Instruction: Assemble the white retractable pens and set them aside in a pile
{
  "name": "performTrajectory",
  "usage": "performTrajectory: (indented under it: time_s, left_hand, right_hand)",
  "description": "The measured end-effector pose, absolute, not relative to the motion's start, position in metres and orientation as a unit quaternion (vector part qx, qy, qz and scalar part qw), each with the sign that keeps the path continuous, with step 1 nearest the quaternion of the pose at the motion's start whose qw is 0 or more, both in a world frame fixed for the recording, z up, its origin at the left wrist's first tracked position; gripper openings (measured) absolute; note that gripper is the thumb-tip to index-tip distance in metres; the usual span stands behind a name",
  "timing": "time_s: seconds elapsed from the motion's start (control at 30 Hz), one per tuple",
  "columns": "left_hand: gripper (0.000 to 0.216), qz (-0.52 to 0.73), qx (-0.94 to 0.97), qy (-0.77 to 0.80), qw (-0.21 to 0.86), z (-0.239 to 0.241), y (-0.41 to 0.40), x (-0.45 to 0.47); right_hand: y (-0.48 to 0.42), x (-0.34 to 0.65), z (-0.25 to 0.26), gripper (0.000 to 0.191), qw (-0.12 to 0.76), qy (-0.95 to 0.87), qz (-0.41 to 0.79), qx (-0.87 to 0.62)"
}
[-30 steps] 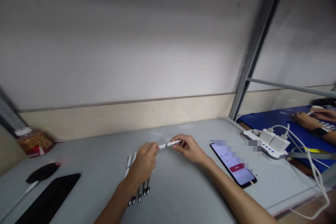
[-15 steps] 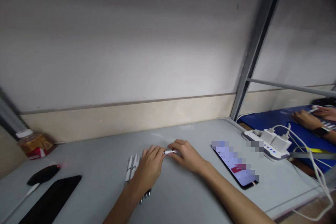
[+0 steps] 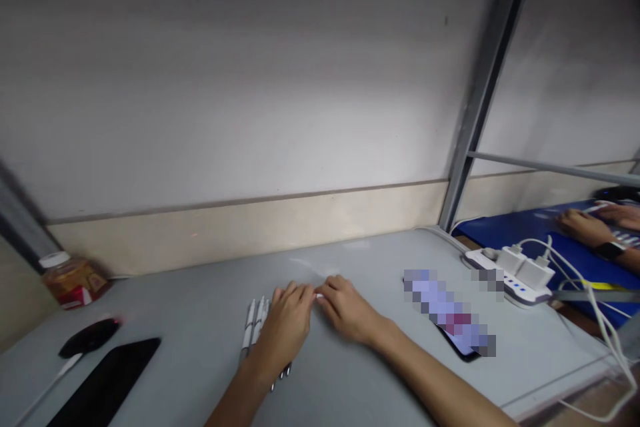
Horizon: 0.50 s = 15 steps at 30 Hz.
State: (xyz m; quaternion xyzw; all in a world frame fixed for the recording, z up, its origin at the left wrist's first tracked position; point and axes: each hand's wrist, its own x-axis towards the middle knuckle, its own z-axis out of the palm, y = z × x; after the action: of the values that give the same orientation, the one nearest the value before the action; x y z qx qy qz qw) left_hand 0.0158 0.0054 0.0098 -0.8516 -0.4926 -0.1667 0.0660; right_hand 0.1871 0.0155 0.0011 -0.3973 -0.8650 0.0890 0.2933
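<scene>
My left hand and my right hand meet fingertip to fingertip just above the grey desk. Both are closed on a white pen; only a short bit of it shows between the fingers. Under and beside my left forearm lie several white pens with silver tips, side by side. My left hand and wrist cover their middle parts.
A lit phone lies to the right, before a white power strip with plugs and cables. At left are a dark phone, a black mouse-shaped device and a jar. A co-worker's hands are at far right.
My hands have come closer together, so less of the white pen shows between them. The view has shifted slightly.
</scene>
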Motion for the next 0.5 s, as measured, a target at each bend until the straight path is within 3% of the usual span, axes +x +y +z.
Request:
performTrajectory:
  time_s: [0.5]
  left_hand:
    - [0.035, -0.190, -0.826, -0.531, -0.010, 0.0065, 0.0034, 0.0210]
  right_hand:
    - [0.0227, 0.1905, -0.0038, 0.015, 0.332, -0.848, 0.100, -0.399]
